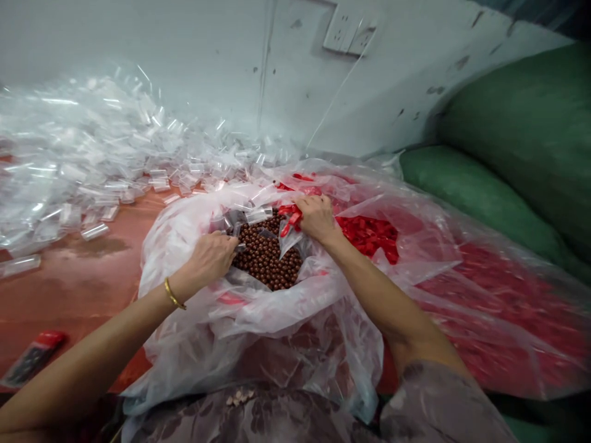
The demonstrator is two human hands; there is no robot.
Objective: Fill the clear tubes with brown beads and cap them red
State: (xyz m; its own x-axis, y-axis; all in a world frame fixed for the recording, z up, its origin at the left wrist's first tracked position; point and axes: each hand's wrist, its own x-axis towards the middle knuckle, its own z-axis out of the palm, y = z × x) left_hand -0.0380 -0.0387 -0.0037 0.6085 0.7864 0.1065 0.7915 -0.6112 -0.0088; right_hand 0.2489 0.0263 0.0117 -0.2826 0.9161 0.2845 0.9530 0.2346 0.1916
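A white translucent plastic bag point(184, 215) lies wide at its mouth in front of me, holding many small round brown balls point(272, 261). My left hand point(212, 255) is closed at the left side of the mouth, its fingers around a clear plastic tube point(241, 247) that is mostly hidden. Another clear tube point(259, 215) rests on the balls at the far side. Over the right side of the mouth, my right hand point(316, 216) is closed on several red plastic caps point(290, 220), which stick out past the fingers.
Clear tubes point(95, 231) lie heaped on the reddish table point(115, 264) at the left. A red-capped tube point(34, 357) with dark contents is at lower left. Red pieces point(369, 237) fill a clear bag on the right. Green sacks point(517, 117) and a wall socket point(349, 29) stand beyond.
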